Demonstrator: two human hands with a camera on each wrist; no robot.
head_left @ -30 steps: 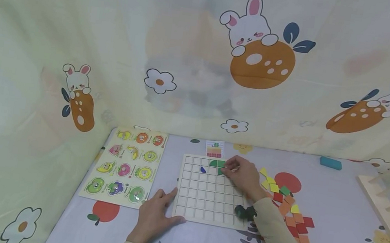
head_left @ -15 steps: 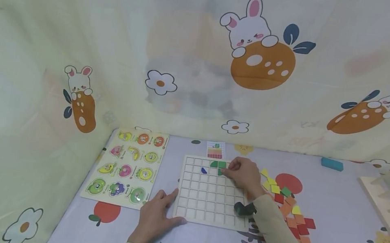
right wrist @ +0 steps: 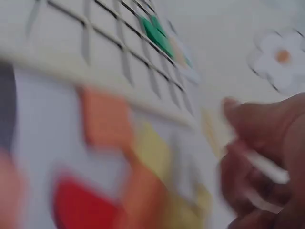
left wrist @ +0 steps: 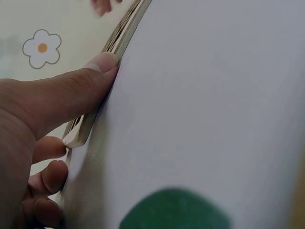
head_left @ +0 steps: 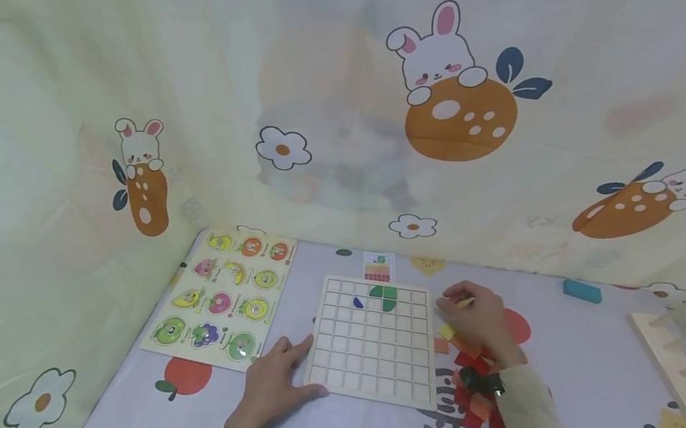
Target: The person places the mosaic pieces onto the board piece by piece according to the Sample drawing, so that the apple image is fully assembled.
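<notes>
A pale wooden grid board (head_left: 364, 350) lies mid-table. My left hand (head_left: 272, 378) braces its near left corner: the straight thumb presses the front edge and a finger touches the left side. In the left wrist view the thumb (left wrist: 71, 90) lies along the board's edge. Near the far edge sit green pieces (head_left: 390, 292), rounded and square, and a blue half-round piece (head_left: 359, 303). My right hand (head_left: 479, 315) is just right of the board, over loose coloured tiles (head_left: 473, 365); thumb and fingers are bent and apart, with a yellow tile showing between them.
A small picture card (head_left: 378, 268) lies behind the board. On the left is a fruit puzzle board (head_left: 217, 302). At the right stand a wooden peg rack (head_left: 673, 377) with yellow rings and a teal block (head_left: 582, 290). A printed curtain rises behind.
My right hand has moved right, off the board, leaving the green pieces in the grid. The loose tiles are bunched closer to the board. The left hand stays put.
</notes>
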